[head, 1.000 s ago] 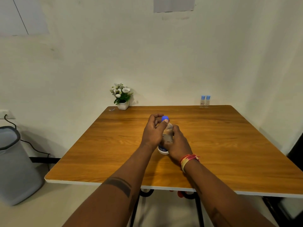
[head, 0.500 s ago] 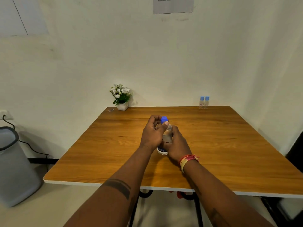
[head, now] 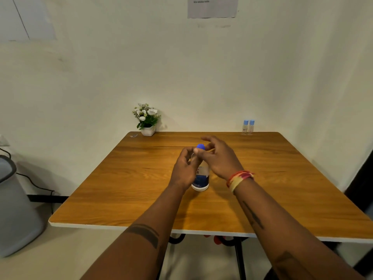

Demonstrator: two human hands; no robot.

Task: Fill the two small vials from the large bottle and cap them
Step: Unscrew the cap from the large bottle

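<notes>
Mid-table from the head view, the bottle (head: 200,177) stands upright, left hand (head: 184,170) curled round its neck, right hand (head: 219,157) pinching the blue cap (head: 200,146) with spare fingers spread. Both vials (head: 248,127) wait capped at the far edge, well apart. Best bet, I'd say: brace the bottle firmly and twist the cap straight off, no tilting.

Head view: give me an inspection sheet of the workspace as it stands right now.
Surface: wooden table, white edge, against the wall.
Job's things: large bottle upright mid-table, blue cap on top; two small vials capped, side by side at the far right edge.
Clutter: potted flowers at the far left edge; a small scrap beside them, too small to identify.
Hands: left hand holds the bottle's upper body; right hand pinches at the cap.
Cables: black cable along the left wall.
Surroundings: grey bin on the floor left; paper notice on the wall.
</notes>
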